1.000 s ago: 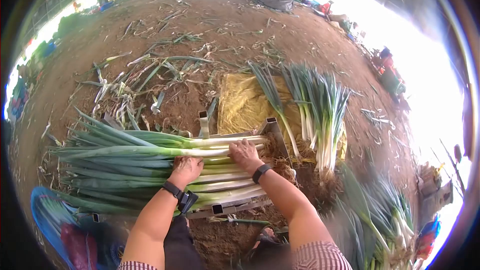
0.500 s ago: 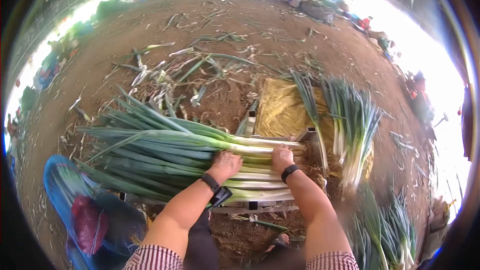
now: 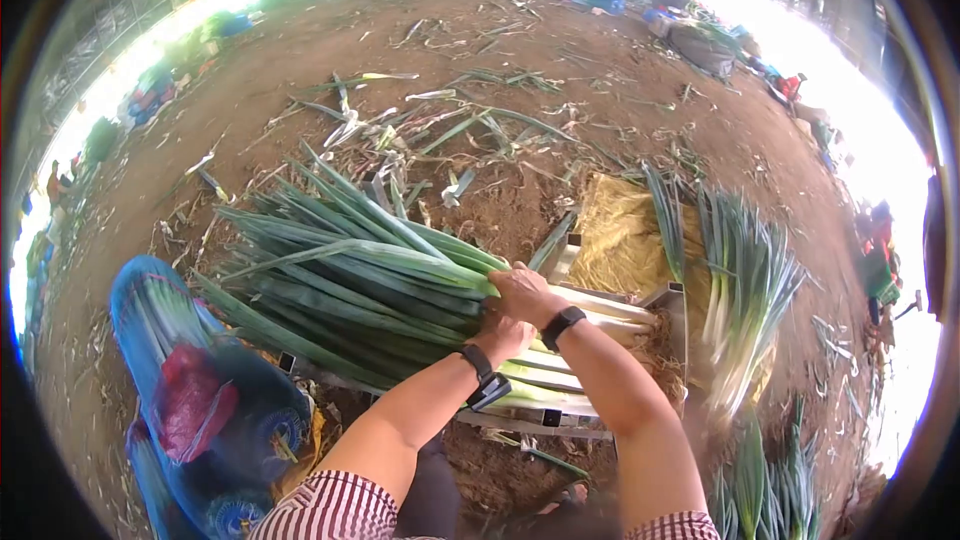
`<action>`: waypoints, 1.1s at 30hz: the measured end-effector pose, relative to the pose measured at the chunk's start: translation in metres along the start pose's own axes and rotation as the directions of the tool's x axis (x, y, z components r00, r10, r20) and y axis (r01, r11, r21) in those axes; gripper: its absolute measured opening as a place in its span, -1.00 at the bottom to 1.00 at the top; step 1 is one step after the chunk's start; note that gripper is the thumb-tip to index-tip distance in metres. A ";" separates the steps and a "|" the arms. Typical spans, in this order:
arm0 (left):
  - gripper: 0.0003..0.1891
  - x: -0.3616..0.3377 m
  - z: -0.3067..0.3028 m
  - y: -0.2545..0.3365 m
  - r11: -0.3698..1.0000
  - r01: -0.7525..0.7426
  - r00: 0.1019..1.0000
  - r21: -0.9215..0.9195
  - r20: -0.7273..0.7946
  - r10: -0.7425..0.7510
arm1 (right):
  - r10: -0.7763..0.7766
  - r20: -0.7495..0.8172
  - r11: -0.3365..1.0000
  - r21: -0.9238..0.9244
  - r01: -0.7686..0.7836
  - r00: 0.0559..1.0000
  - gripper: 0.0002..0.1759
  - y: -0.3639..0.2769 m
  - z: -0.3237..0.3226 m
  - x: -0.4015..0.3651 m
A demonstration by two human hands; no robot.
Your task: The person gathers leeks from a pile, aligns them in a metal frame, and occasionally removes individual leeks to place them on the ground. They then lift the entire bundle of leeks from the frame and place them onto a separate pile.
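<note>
Pressing on a thick leek bundle, both hands meet where green leaves turn to white stalk. The bundle lies crosswise in a metal frame on the dirt floor, with roots toward the frame's right edge and leaves spilling past its left edge (the upright posts seem to keep the stalks stacked). The right hand has its fingers curled tight over the top stalks. The left hand sits just below, its fingers hidden under the right wrist, so I cannot tell their state. Loose leeks on a yellow sheet, beyond the frame's far right corner, are blurred.
</note>
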State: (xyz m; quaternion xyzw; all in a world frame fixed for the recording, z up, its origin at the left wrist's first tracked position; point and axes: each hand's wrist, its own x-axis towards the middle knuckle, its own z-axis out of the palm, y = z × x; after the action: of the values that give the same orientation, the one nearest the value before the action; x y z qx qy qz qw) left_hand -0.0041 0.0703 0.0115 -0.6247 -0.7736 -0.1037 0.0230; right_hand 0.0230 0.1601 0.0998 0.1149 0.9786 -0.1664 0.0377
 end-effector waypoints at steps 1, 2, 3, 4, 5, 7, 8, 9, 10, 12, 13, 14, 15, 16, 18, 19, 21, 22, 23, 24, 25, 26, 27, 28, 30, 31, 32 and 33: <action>-0.63 0.000 0.004 0.001 0.999 0.009 1.000 0.039 -0.007 -0.009 | 0.030 -0.018 1.000 -0.006 -0.030 0.999 -0.66 -0.004 -0.001 0.003; -0.60 -0.001 0.007 -0.001 0.997 0.016 1.000 0.076 -0.013 -0.015 | -0.026 -0.085 1.000 -0.004 0.025 0.996 -0.67 -0.002 0.001 0.004; -0.57 0.002 0.011 -0.007 0.997 0.001 0.991 -0.078 0.130 0.009 | -0.077 -0.150 0.997 -0.005 0.077 0.986 -0.67 0.006 0.004 0.002; -0.59 0.002 0.006 -0.006 1.000 -0.016 0.999 -0.012 0.039 0.016 | -0.125 -0.213 0.992 -0.010 0.126 0.969 -0.68 0.009 0.001 -0.002; -0.60 0.001 0.002 -0.002 0.998 -0.026 0.998 0.054 -0.052 0.029 | -0.158 -0.307 0.985 0.020 0.172 0.938 -0.70 0.011 -0.001 -0.007; -0.67 -0.002 -0.009 0.004 0.982 -0.036 0.976 0.188 -0.205 0.075 | -0.107 -0.371 0.991 0.036 0.129 0.923 -0.71 0.011 -0.008 -0.011; -0.69 -0.005 -0.019 0.007 0.989 -0.028 0.991 0.144 -0.123 0.046 | -0.080 -0.402 0.993 0.045 0.107 0.912 -0.71 0.011 -0.011 -0.011; -0.70 -0.006 -0.030 0.011 0.995 -0.015 0.999 0.101 -0.040 0.019 | -0.042 -0.410 0.995 0.066 0.076 0.911 -0.72 0.013 -0.015 -0.009; -0.72 -0.006 -0.035 0.013 0.998 0.003 0.999 0.061 0.041 -0.005 | -0.028 -0.412 0.996 0.067 0.061 0.911 -0.72 0.014 -0.018 -0.009; -0.71 -0.005 -0.034 0.015 0.993 0.022 0.998 0.119 0.062 -0.029 | -0.001 -0.416 0.997 0.070 0.033 0.909 -0.72 0.014 -0.023 -0.008; -0.71 -0.004 -0.037 0.018 0.991 0.048 0.993 0.124 0.100 -0.060 | -0.008 -0.406 0.998 0.049 0.030 0.914 -0.72 0.015 -0.019 -0.004; -0.71 -0.003 -0.038 0.021 0.989 0.073 0.986 0.129 0.137 -0.091 | 0.004 -0.382 0.999 0.045 0.015 0.924 -0.72 0.016 -0.013 -0.003; -0.70 -0.003 -0.022 0.019 0.990 0.058 0.998 0.128 0.023 -0.062 | 0.016 -0.359 0.999 0.041 -0.001 0.933 -0.72 0.014 -0.004 -0.001; -0.68 -0.002 0.008 0.015 0.991 0.044 0.995 0.128 -0.091 -0.032 | 0.028 -0.335 0.999 0.038 -0.016 0.942 -0.72 0.011 0.007 0.000; -0.64 -0.003 0.018 0.013 0.996 0.036 0.985 0.082 -0.170 -0.021 | 0.066 -0.242 0.997 -0.021 -0.073 0.968 -0.74 0.012 0.025 0.007; -0.63 -0.003 0.009 0.014 0.998 0.043 0.990 0.035 -0.134 -0.038 | 0.059 -0.234 0.997 -0.033 -0.068 0.971 -0.75 0.012 0.024 0.007; -0.60 0.003 -0.001 0.014 0.987 0.081 0.982 -0.141 -0.156 -0.103 | 0.116 -0.169 0.990 -0.064 -0.128 0.979 -0.79 0.009 0.024 0.013; -0.63 0.001 0.003 0.012 0.987 0.064 0.974 -0.149 -0.207 -0.095 | 0.138 -0.146 0.987 -0.067 -0.149 0.980 -0.79 0.007 0.024 0.018; -0.66 0.000 0.007 0.010 0.987 0.046 0.962 -0.156 -0.258 -0.086 | 0.160 -0.124 0.983 -0.073 -0.170 0.979 -0.79 0.007 0.024 0.021; -0.68 -0.001 0.010 0.010 0.986 0.027 0.948 -0.162 -0.310 -0.077 | 0.184 -0.103 0.978 -0.080 -0.193 0.977 -0.78 0.007 0.023 0.022; -0.72 0.001 -0.003 0.012 0.995 0.047 0.992 -0.086 -0.113 -0.057 | 0.143 -0.120 0.990 0.021 -0.141 0.982 -0.78 0.010 0.019 0.018; -0.74 0.002 -0.028 0.015 0.999 0.054 0.995 -0.006 0.090 -0.053 | 0.100 -0.140 0.989 0.120 -0.084 0.985 -0.77 0.015 0.011 0.011; -0.76 0.003 -0.042 0.017 0.996 0.045 0.955 0.073 0.291 -0.064 | 0.060 -0.161 0.976 0.218 -0.024 0.985 -0.77 0.017 0.007 0.007; -0.80 0.000 -0.035 0.016 0.997 0.028 0.984 0.077 0.173 -0.041 | 0.062 -0.142 0.983 0.181 -0.036 0.988 -0.76 0.020 0.013 0.008; -0.80 -0.002 -0.020 0.013 0.993 -0.025 0.995 0.113 -0.093 0.036 | 0.075 -0.140 0.994 0.093 -0.062 0.987 -0.72 0.038 0.031 0.018; -0.80 0.001 -0.021 0.013 0.996 0.028 0.999 0.083 -0.049 -0.024 | 0.079 -0.148 0.996 0.044 -0.073 0.986 -0.72 0.046 0.044 0.026; -0.79 0.008 -0.002 0.008 0.999 0.051 0.988 0.010 -0.147 -0.049 | 0.125 -0.082 0.992 -0.001 -0.125 0.989 -0.68 0.042 0.037 0.027; -0.76 0.010 -0.010 0.004 1.000 0.013 1.000 0.022 0.002 -0.013 | 0.172 -0.025 0.984 -0.038 -0.173 0.985 -0.67 0.028 0.019 0.022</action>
State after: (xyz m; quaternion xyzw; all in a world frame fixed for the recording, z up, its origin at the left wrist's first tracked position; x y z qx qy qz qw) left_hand -0.0029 0.0791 0.0232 -0.6194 -0.7788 -0.0946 0.0284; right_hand 0.0088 0.1841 0.0707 0.2003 0.9685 -0.1415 0.0437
